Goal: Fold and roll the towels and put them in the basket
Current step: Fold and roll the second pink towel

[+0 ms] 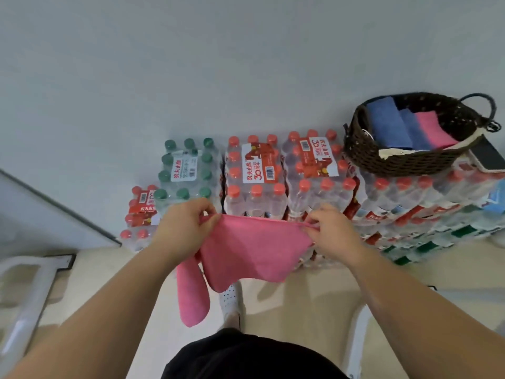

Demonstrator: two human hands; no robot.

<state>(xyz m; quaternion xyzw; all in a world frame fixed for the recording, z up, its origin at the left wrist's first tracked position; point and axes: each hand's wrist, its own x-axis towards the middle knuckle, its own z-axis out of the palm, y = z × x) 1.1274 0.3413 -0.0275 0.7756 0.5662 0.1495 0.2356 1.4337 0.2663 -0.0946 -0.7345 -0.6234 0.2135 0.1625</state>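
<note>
Left hand (185, 228) and right hand (332, 231) each pinch a top corner of the pink towel (254, 250) between curled fingers. Its upper edge is taut in open air just before the water-bottle packs (257, 173). The woven basket (404, 162) sits atop those packs.

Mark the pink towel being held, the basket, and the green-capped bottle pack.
pink towel (254, 247): head view, middle of the stretched cloth.
basket (404, 163): head view, front woven wall.
green-capped bottle pack (184, 169): head view, white label on top.
</note>
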